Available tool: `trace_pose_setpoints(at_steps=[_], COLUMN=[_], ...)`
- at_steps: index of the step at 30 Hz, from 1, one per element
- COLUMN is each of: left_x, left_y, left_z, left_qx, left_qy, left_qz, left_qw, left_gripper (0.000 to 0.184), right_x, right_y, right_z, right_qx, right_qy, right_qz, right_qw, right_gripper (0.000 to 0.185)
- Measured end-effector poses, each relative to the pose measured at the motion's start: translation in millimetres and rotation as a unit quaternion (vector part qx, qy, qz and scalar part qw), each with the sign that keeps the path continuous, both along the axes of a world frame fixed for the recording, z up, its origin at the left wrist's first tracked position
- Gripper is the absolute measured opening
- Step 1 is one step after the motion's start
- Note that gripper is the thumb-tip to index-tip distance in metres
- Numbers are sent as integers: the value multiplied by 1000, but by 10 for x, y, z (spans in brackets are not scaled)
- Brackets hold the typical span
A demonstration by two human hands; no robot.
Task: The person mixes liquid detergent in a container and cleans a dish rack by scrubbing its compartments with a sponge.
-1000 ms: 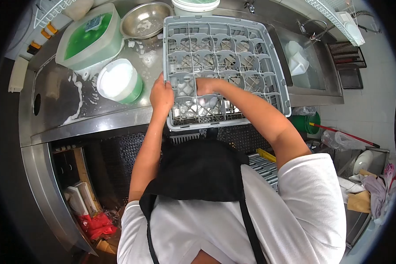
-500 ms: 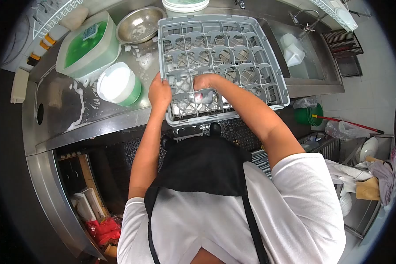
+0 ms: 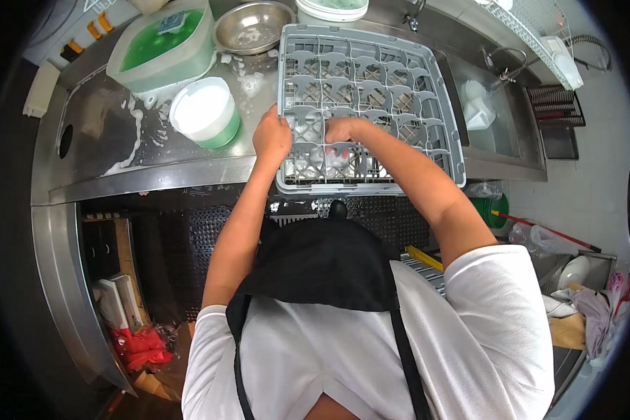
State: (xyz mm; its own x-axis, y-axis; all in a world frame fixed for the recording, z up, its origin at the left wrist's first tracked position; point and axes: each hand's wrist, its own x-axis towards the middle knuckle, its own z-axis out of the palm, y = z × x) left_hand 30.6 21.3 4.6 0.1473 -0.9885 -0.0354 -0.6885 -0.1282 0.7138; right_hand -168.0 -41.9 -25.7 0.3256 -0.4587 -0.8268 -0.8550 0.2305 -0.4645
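A grey plastic glass rack (image 3: 437, 98) with square compartments lies on the steel counter, its near edge out past the counter's front. My left hand (image 3: 271, 136) is closed on the rack's left rim. My right hand (image 3: 343, 131) reaches down into a front-left compartment, its fingers partly hidden by the dividers. Beneath it shows something whitish and foamy with a reddish patch (image 3: 332, 155); what it is I cannot make out. Suds lie around it on the lattice floor of the rack.
To the left stand a white tub (image 3: 201, 115) of foam over green liquid and a larger bin (image 3: 126, 73) of green liquid. A steel bowl (image 3: 252, 31) sits behind them. At right is a sink (image 3: 497, 133) with white items and a tap (image 3: 509, 70).
The view has shifted, so the rack and counter appear farther right and slightly higher. My left hand stays on the rim; my right hand remains down in the same part of the rack.
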Motion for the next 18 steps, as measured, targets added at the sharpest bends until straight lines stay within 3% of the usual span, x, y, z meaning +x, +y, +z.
trace_pose_setpoints(at_steps=[6, 8, 10, 14, 18], left_x=[57, 57, 51, 38, 27], left_y=[29, 21, 22, 48, 65], left_z=[71, -33, -81, -44, -13], left_qx=[0, -26, -48, -20, -32], left_qy=[10, 10, 4, -1, 2], left_qz=[-14, -2, 9, 1, -2], left_qw=[1000, 1000, 999, 1000, 999], left_gripper=[32, 33, 34, 35, 36], right_x=[71, 47, 85, -21, -72], right_y=[3, -36, 29, -7, -55], right_z=[-179, -216, -150, -155, 59], right_qx=[-33, -181, -370, -370, -236], right_qy=[2, 33, 83, 150, 150], right_qz=[-24, 74, 151, 168, 237], right_qw=[999, 980, 913, 901, 930], right_gripper=[37, 33, 34, 41, 40])
